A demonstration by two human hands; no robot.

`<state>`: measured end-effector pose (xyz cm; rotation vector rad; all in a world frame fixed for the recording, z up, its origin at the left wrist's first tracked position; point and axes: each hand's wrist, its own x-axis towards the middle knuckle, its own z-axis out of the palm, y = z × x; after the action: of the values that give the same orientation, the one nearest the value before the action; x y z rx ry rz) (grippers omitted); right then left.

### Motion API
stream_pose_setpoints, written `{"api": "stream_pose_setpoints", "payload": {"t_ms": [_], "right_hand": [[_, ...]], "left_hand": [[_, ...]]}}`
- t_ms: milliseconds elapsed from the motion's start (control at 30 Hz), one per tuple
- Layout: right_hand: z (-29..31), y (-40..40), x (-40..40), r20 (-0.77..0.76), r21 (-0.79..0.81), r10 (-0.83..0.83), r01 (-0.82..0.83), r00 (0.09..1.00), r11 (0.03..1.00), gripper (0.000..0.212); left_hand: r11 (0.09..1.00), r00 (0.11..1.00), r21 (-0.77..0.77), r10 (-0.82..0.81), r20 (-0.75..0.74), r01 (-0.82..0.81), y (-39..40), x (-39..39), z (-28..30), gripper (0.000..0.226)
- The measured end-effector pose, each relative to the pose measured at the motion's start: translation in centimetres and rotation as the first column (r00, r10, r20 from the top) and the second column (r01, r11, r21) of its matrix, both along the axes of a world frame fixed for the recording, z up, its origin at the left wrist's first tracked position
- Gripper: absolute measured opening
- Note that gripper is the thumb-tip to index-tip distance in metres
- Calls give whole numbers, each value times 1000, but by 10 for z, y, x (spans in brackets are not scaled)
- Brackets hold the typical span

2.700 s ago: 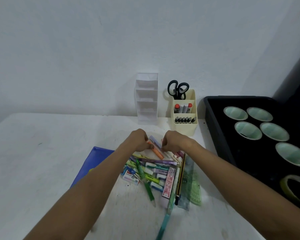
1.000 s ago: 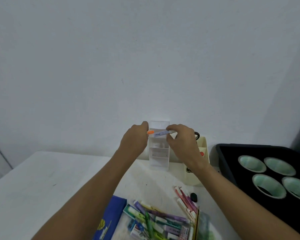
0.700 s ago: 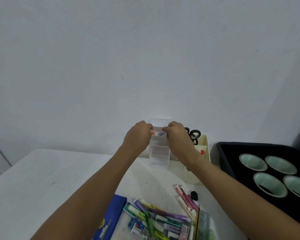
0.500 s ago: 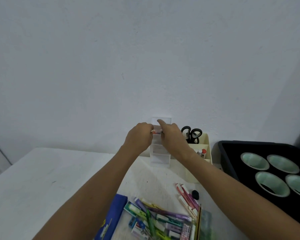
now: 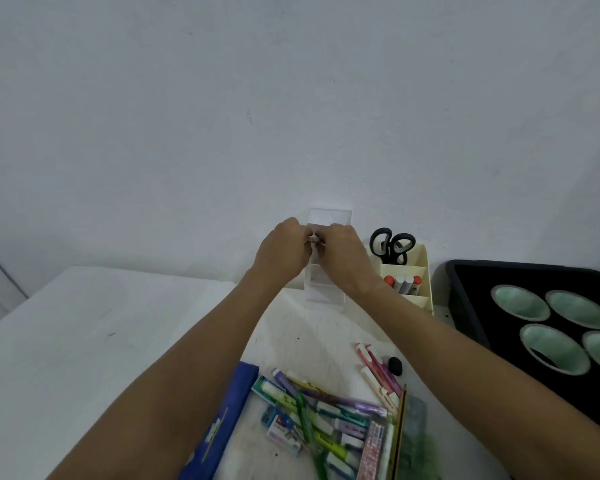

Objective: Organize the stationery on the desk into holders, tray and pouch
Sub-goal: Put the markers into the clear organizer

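pile: loose pens and highlighters (image 5: pixel 329 410) lie near edge of worktop (image 5: pixel 84 341), blue pouch (image 5: pixel 219 424) just left of them; pink pens (image 5: pixel 378 372) and a small black item (image 5: pixel 395 365) a bit further in. Most of the sorting not done, I'd judge.
left hand (image 5: pixel 284 254): curled, pinching one end of a small marker (image 5: pixel 315 239).
right hand (image 5: pixel 343 258): curled, fingertips on the other end; both hands meet at the clear tiered holder (image 5: pixel 326 292).
marker: mostly hidden between the fingers, at an upper tier; can't tell if it's in the slot.
how: tip it end-down, let one hand go first, don't shove the light holder back.
neighbours: cream holder (image 5: pixel 409 282) with scissors (image 5: pixel 392 245) just right; black tray (image 5: pixel 465 299) beyond.
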<state>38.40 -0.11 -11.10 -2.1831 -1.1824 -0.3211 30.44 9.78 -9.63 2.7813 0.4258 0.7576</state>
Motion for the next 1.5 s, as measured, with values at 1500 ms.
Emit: {"api": "stream_pose_setpoints", "payload": {"t_ms": [1500], "right_hand": [[-72,-149,-33,-309,-675,-322,32,895,737,30]], "left_hand": [[987,651,-150,-153,-744,60,-54,-83,-101,22]]}}
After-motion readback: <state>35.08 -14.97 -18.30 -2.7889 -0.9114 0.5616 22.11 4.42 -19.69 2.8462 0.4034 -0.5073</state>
